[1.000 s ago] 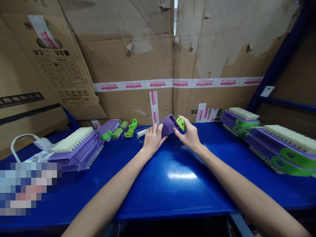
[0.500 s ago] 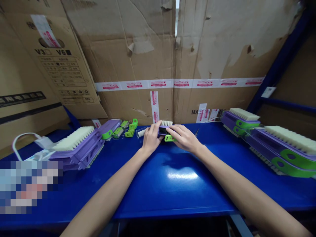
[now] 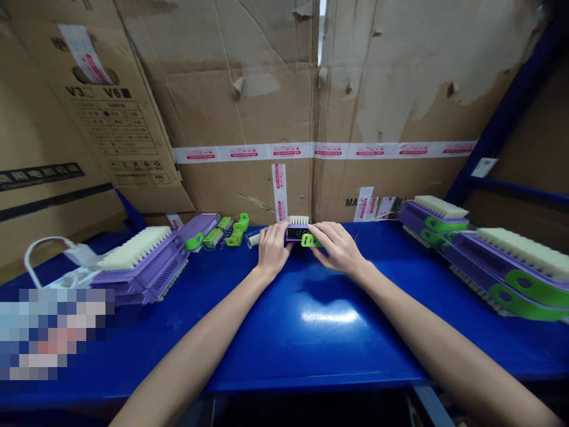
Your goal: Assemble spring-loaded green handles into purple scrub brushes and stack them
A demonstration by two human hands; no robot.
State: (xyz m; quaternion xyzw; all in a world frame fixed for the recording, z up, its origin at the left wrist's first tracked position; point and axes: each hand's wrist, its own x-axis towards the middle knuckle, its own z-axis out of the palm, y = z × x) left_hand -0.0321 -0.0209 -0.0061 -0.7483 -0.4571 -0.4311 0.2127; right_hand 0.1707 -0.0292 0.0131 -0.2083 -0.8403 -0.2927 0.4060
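Near the back of the blue table, my left hand [image 3: 272, 248] is closed around the left side of a purple brush body [image 3: 291, 227]. Its pale bristles point up and its dark hollow end faces me. My right hand [image 3: 340, 246] pinches a bright green slotted end cap [image 3: 309, 241] just in front of the right part of that opening. Whether the cap touches the body, I cannot tell. Just left of my left hand lies a clear packet with a white roll [image 3: 253, 239].
Stacked purple brushes stand at the left [image 3: 137, 252] and right [image 3: 511, 252]. Green parts [image 3: 235, 232] lie at the back left. A white cable [image 3: 38, 246] loops beside the left stack. Cardboard [image 3: 249, 107] walls off the back of the blue table [image 3: 284, 344].
The purple body has turned from tilted to level, bristles up, with its open end now toward me. The green cap moved down with my right hand, then slightly right and up.
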